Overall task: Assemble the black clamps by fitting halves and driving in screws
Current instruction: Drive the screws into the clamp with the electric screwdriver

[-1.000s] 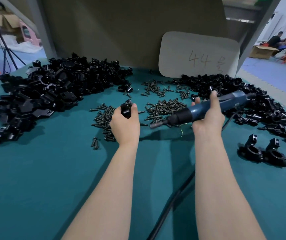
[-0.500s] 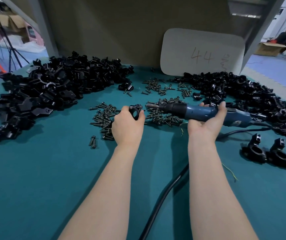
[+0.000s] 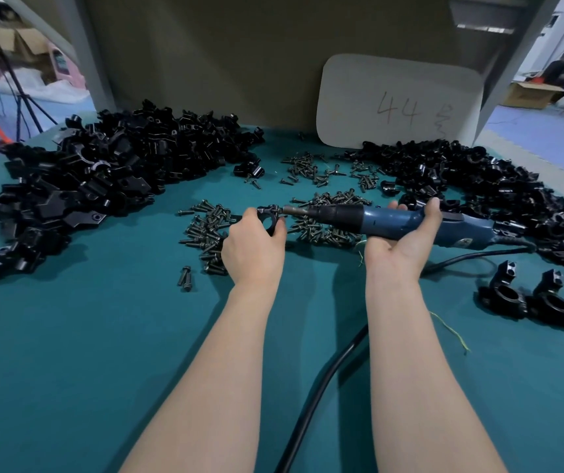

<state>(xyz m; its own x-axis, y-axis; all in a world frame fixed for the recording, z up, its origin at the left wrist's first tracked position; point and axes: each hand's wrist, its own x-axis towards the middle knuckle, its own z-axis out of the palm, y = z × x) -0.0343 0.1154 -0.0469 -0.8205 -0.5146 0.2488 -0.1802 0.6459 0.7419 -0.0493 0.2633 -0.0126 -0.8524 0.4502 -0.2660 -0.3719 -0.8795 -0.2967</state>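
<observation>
Head view. Clamp (image 3: 269, 218) was held above the table (image 3: 69, 353), just left of centre, over the loose screws (image 3: 325, 220). Left hand (image 3: 256, 249) gripped it from below, fingers and thumb curled round its lower rim; the round bore faced the camera. Right hand (image 3: 407, 240) lay palm up with its fingers wrapped round the blue driver (image 3: 393, 221). Driver's long axis ran nearly level, left to right across the table; the bit pointed left and its tip met the clamp's upper right edge. Whether the tip sat in a screw head could not be told. Cord (image 3: 314, 397) ran from the driver's right end, under the right forearm, to the near edge. Left pile (image 3: 103, 182) of black halves lay far left, right pile (image 3: 478, 179) far right. Two finished clamps (image 3: 526, 298) stood side by side, touching, near the right edge. White card (image 3: 400, 100) marked 44 leaned at the back.
</observation>
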